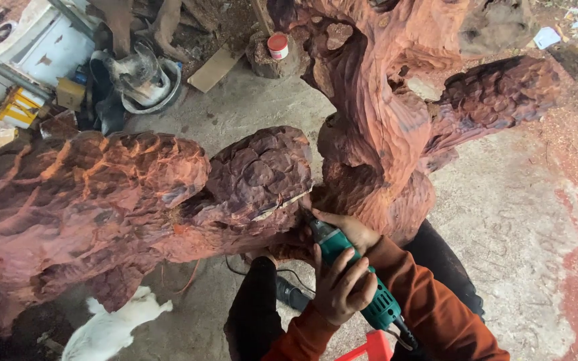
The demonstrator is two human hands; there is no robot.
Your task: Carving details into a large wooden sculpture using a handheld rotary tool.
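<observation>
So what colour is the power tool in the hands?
Teal green body with a black cord, clearest in the head view.

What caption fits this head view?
Both hands, left and right, press a green grinder against a red wood carving.

Grinder point(359, 284) bit hidden against carved wood point(262, 177); cord cut off below.
</observation>
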